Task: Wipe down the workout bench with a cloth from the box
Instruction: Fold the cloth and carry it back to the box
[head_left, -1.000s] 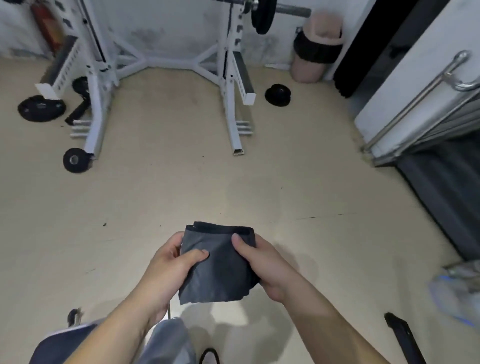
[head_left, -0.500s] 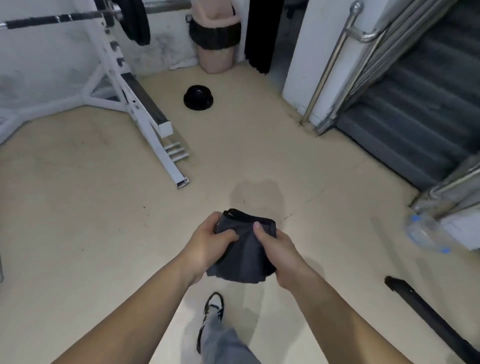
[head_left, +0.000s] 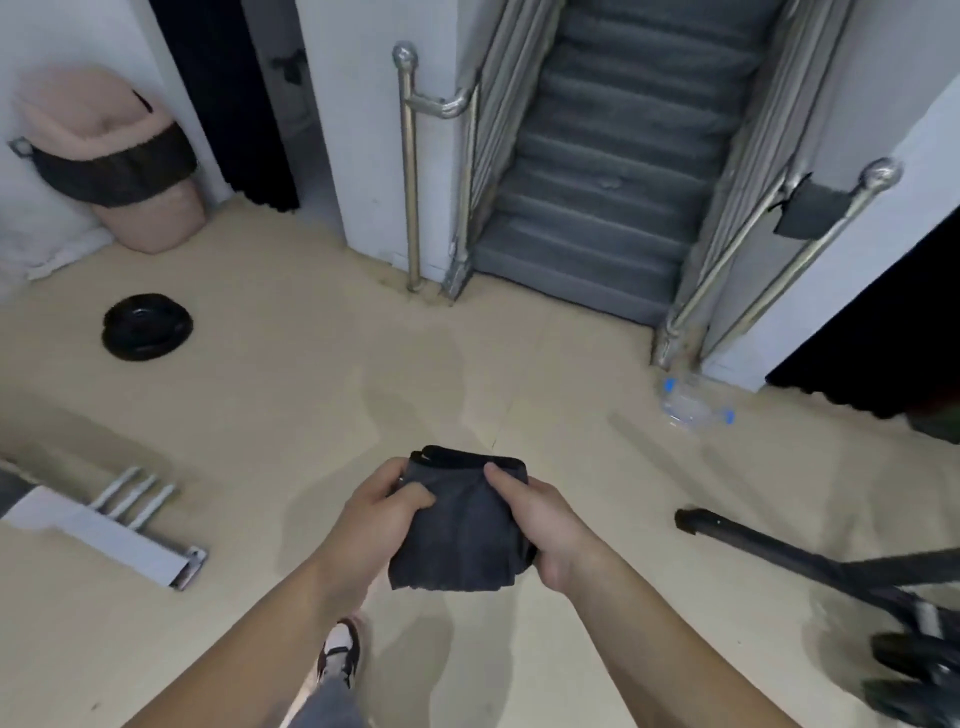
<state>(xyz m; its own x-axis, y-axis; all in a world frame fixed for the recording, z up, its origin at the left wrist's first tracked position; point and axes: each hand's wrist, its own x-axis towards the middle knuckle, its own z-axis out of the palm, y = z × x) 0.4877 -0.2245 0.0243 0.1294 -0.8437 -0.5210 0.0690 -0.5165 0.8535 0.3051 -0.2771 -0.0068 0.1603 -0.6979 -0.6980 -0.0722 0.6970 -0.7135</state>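
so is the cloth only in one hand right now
No, both the left hand and the right hand grip the folded dark grey cloth, one on each side of it.

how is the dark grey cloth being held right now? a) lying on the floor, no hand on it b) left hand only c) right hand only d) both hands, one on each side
d: the left hand grips the left side of the cloth and the right hand grips its right side, thumbs on top, holding it up above the beige floor.
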